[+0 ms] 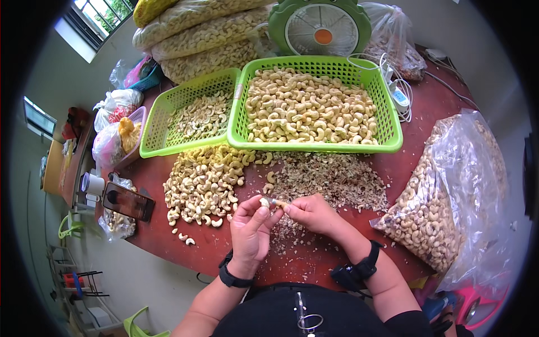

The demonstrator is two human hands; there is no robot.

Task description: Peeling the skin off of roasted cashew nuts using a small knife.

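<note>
My left hand (251, 229) pinches a pale cashew nut (264, 201) between thumb and fingers, just above the red-brown table (224, 253). My right hand (311, 213) meets it from the right, holding a small thin tool (277, 203) against the nut. Both wrists wear black bands. Right behind my hands lies a heap of brown cashew skins (331, 180). To the left is a loose pile of peeled cashews (205, 182).
Two green baskets hold cashews: a big one (387, 121) and a smaller one (154, 121) on the left. A clear bag of cashews (449, 202) lies right. A phone (127, 201) sits at the left edge. Stacked cashew bags (202, 36) and a green fan (320, 25) stand behind.
</note>
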